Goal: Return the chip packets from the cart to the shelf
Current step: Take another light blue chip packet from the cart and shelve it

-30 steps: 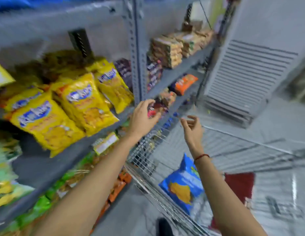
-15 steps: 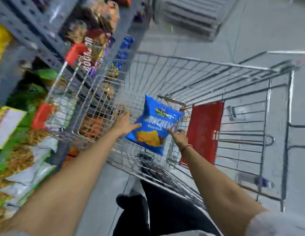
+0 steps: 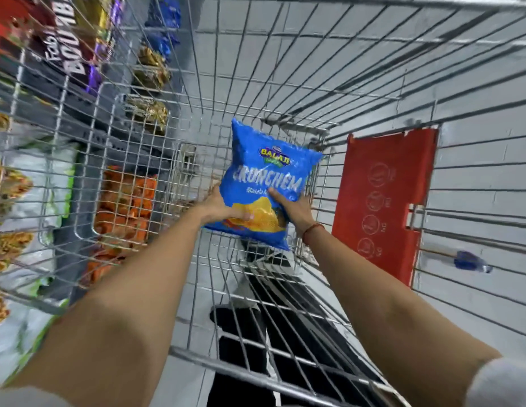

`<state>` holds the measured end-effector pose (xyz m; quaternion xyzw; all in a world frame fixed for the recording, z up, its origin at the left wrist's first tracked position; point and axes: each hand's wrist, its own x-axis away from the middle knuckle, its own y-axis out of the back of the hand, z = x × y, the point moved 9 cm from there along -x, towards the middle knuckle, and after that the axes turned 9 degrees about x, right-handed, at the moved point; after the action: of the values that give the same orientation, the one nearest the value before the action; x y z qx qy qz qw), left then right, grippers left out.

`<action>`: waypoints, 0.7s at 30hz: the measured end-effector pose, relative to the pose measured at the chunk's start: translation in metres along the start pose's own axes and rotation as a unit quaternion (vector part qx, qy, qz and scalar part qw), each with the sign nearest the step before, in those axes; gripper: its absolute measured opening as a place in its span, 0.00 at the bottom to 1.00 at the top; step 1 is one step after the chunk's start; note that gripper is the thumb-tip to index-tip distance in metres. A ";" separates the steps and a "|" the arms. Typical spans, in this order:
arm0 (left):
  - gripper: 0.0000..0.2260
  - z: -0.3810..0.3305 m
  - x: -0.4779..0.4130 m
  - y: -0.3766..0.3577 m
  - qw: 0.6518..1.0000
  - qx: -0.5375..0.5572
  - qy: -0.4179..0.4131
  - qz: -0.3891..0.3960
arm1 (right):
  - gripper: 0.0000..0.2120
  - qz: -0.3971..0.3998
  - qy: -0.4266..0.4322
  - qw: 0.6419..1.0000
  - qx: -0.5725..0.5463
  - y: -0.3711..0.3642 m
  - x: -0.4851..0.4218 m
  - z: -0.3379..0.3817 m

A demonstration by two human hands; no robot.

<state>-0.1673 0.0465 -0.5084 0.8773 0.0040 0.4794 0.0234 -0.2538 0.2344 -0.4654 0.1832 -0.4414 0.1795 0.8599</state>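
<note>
Head view, looking down into the cart. Fingers of the left hand (image 3: 223,205) were curled around the lower left edge of the chip packet (image 3: 267,183), the thumb lying across its front; fingers of the right hand (image 3: 294,208) were clamped on its lower right edge, the thumb pressed flat below the printed name; both hands gripped the one packet, at centre frame, inside the wire cart (image 3: 285,69); whether its lower edge touched the cart floor could not be told. A thin red thread (image 3: 313,230) circled the right wrist; two bare forearms ran to the lower corners of the frame, with a pale sleeve (image 3: 502,383) at lower right.

Count: one packet in the cart; two hands; one red plastic flap (image 3: 382,201) on the cart's right side, bearing four round pictograms too blurred to read.

The packet was glossy blue, puffed and upright, with yellow chips pictured across its lower half; it read "BALAJI" in a small badge, "CRUNCHEM" in large white letters, and "Masala" beneath, the rest covered by the thumb.

Beyond the wire at left stood the shelf (image 3: 88,124), holding orange packs (image 3: 123,207) at mid left and dark wrappers (image 3: 70,39) at upper left, partly legible as "Fab" and "BOU"; other goods there were blurred.
</note>
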 end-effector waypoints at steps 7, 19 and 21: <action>0.33 -0.038 0.062 0.007 0.992 0.108 0.037 -0.047 | 0.19 0.020 0.000 1.000 0.005 -0.010 0.013 0.022; 0.30 -0.118 0.191 0.061 0.971 0.189 -0.124 -0.083 | 0.18 0.051 0.195 0.979 -0.015 -0.030 0.131 0.158; 0.31 -0.140 0.228 0.076 0.964 0.181 -0.161 -0.106 | 0.16 0.059 0.239 0.969 -0.031 -0.037 0.159 0.188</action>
<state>-0.1634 -0.0171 -0.2374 0.9271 0.1795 0.3178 -0.0851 -0.2798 0.1364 -0.2374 0.0817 -0.2383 0.2552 0.9335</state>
